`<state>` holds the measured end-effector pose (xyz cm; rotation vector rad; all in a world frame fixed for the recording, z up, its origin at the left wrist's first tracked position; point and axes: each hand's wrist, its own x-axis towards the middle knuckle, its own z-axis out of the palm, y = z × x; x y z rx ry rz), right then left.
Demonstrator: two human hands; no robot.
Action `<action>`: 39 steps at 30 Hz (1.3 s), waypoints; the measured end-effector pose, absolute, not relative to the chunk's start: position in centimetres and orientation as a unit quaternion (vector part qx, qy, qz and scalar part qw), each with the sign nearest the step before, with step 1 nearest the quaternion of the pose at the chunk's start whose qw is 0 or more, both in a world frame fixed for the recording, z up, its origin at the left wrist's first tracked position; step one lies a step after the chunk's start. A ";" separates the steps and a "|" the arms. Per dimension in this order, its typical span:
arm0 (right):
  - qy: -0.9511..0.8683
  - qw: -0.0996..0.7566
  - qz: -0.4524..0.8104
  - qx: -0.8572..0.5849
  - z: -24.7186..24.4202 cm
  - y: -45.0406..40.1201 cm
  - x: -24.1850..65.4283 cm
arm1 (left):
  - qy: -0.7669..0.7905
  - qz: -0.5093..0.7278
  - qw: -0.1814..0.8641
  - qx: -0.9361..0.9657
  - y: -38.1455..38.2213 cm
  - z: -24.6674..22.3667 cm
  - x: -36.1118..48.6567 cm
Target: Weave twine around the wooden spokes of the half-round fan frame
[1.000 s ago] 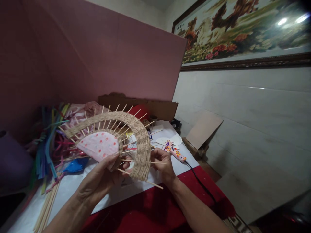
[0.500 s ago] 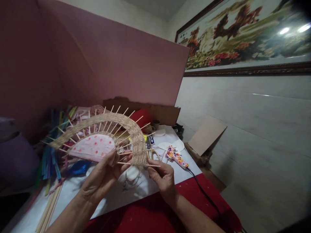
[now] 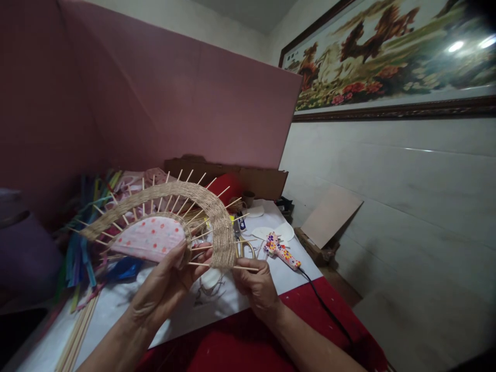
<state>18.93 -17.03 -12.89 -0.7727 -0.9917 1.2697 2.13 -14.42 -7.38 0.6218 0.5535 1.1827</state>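
A fan-shaped woven piece (image 3: 222,227) is held up over the table, with thin wooden sticks radiating through a band of twine. At its centre is a half-round of pink cloth with red dots (image 3: 149,238), edged in twine. My left hand (image 3: 166,284) grips this centre by its right end, thumb on the front and fingers behind. My right hand (image 3: 258,284) pinches the lowest stick at the band's right end, between thumb and fingers. Just behind the band lie gold-handled scissors (image 3: 252,249), partly hidden by it.
A flower-patterned glue gun (image 3: 281,250) lies to the right, its black cord running over the red cloth (image 3: 217,341). White paper (image 3: 186,323) covers the tabletop. Loose wooden sticks (image 3: 79,330) and colourful strips (image 3: 79,248) are on the left. Cardboard (image 3: 267,183) stands at the back.
The woven piece has shifted slightly right and down. My right hand's fingers have closed more over the end of the lowest stick; my left hand keeps its grip.
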 end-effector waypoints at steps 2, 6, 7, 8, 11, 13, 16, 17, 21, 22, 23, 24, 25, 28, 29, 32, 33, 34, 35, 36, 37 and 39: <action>-0.424 0.628 0.555 -0.345 -12.8 -17.1 18.8 | 0.262 0.546 0.743 0.285 -14.5 -7.3 2.2; -0.435 0.625 0.535 -0.367 -12.7 -17.2 18.8 | 0.267 0.537 0.744 0.295 -14.5 -7.4 2.0; -0.450 0.627 0.513 -0.375 -12.6 -17.2 18.8 | 0.267 0.535 0.744 0.299 -14.5 -7.5 1.9; -0.470 0.630 0.486 -0.382 -12.5 -17.3 18.9 | 0.267 0.534 0.743 0.302 -14.4 -7.6 1.8; -0.528 0.645 0.406 -0.375 -12.0 -17.6 19.3 | 0.261 0.539 0.736 0.313 -14.2 -7.9 1.3; -0.554 0.646 0.387 -0.355 -11.8 -17.7 19.6 | 0.262 0.541 0.732 0.322 -14.1 -8.0 1.0; -0.586 0.632 0.372 -0.345 -11.6 -17.8 20.1 | 0.267 0.537 0.726 0.337 -13.9 -8.0 0.5; -0.596 0.627 0.364 -0.346 -11.6 -17.7 20.2 | 0.268 0.535 0.725 0.342 -13.9 -7.9 0.3; -0.620 0.611 0.341 -0.354 -11.7 -17.5 20.2 | 0.264 0.536 0.726 0.341 -13.7 -7.7 -0.1; -0.618 0.610 0.343 -0.357 -11.7 -17.4 20.2 | 0.265 0.538 0.728 0.332 -13.7 -7.6 -0.2; -0.611 0.612 0.347 -0.362 -11.8 -17.3 20.1 | 0.269 0.540 0.730 0.322 -13.7 -7.6 -0.2; -0.602 0.614 0.353 -0.368 -11.8 -17.2 20.0 | 0.274 0.540 0.732 0.313 -13.7 -7.6 -0.2; -0.593 0.615 0.360 -0.375 -11.9 -17.1 20.0 | 0.278 0.539 0.733 0.308 -13.7 -7.5 -0.2; -0.575 0.604 0.382 -0.398 -11.9 -16.7 19.9 | 0.284 0.535 0.731 0.313 -13.6 -7.6 -0.2; -0.569 0.601 0.387 -0.407 -11.9 -16.6 19.9 | 0.285 0.534 0.729 0.321 -13.6 -7.7 -0.2; -0.540 0.601 0.396 -0.437 -11.9 -16.2 20.0 | 0.292 0.525 0.722 0.343 -13.7 -7.7 -0.2; -0.532 0.603 0.396 -0.443 -11.9 -16.1 20.0 | 0.294 0.519 0.722 0.349 -13.7 -7.8 -0.2; -0.528 0.604 0.395 -0.448 -12.0 -16.0 20.1 | 0.296 0.514 0.723 0.354 -13.7 -7.8 -0.2; -0.530 0.604 0.389 -0.450 -12.0 -16.0 20.1 | 0.297 0.508 0.724 0.359 -13.8 -7.8 -0.1; -0.536 0.608 0.373 -0.452 -12.1 -16.0 20.1 | 0.298 0.504 0.724 0.365 -13.8 -7.9 -0.1; -0.545 0.614 0.347 -0.453 -12.2 -16.0 20.2 | 0.299 0.499 0.724 0.371 -13.8 -7.9 -0.1; -0.571 0.627 0.275 -0.453 -12.3 -16.1 20.3 | 0.305 0.491 0.722 0.380 -13.8 -8.1 -0.1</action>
